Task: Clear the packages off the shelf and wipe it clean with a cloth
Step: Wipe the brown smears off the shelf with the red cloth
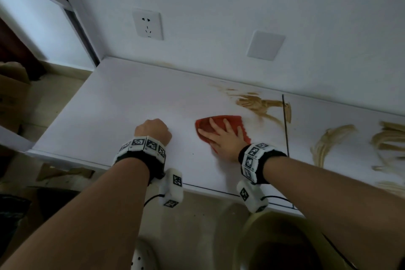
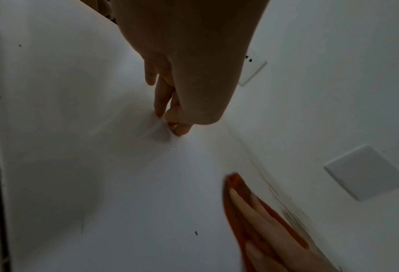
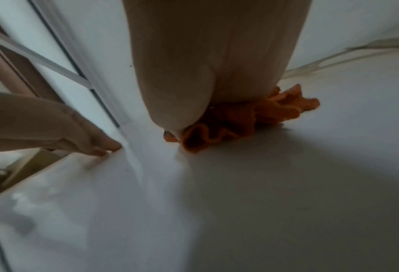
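both forearms cut across the bottom of the head view, hiding what stands below the shelf [image 1: 109,103] edge. the left hand [image 1: 153,130] rests on the bare white shelf, fingers bent down with the tips touching it, holding nothing. just to its right, the right hand [image 1: 221,136] lies flat with fingers spread, pressing on the red cloth [image 1: 232,123]; the palm hides much of it. beyond the cloth, brown smears [image 1: 260,103] streak the shelf toward the wall, where a socket [image 1: 148,24] sits
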A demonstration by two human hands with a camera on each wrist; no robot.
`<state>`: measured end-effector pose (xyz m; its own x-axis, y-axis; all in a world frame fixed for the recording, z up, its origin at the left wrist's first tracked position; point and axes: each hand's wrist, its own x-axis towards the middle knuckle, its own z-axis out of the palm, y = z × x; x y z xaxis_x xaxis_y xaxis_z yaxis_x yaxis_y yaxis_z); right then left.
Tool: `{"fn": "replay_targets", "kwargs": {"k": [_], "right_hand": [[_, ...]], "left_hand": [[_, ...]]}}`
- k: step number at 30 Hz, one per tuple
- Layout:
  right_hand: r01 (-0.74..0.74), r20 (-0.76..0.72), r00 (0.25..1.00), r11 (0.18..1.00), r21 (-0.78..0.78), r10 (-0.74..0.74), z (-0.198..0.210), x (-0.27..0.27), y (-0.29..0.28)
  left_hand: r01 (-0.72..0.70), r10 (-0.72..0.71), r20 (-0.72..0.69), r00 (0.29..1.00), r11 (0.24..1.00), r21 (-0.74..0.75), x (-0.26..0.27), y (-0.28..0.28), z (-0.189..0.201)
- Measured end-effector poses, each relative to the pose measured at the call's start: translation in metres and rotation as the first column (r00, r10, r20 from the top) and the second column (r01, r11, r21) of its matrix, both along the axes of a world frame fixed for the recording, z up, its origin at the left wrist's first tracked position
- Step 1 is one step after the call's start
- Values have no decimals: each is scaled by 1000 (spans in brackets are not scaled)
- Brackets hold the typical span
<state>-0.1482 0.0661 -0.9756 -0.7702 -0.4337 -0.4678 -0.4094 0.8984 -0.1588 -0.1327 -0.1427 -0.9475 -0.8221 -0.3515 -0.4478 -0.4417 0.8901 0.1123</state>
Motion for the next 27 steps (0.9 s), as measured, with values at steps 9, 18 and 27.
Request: {"fn": "replay_targets", "kwargs": {"k": [9,18,27], "right_hand": [[257,29,965,965,48,-259,5,-43,53],[302,35,953,953,-31,-301,0,-2,41],[-159,25,987,986,-42,160,0,34,-75]], "left_hand": [[80,-80,26,996,996,-33,-1,-1,-2],[109,-107,39,994,993,-50,1,0,-4],[141,-142,-66,988,990,-19,23,-22,3]]}}
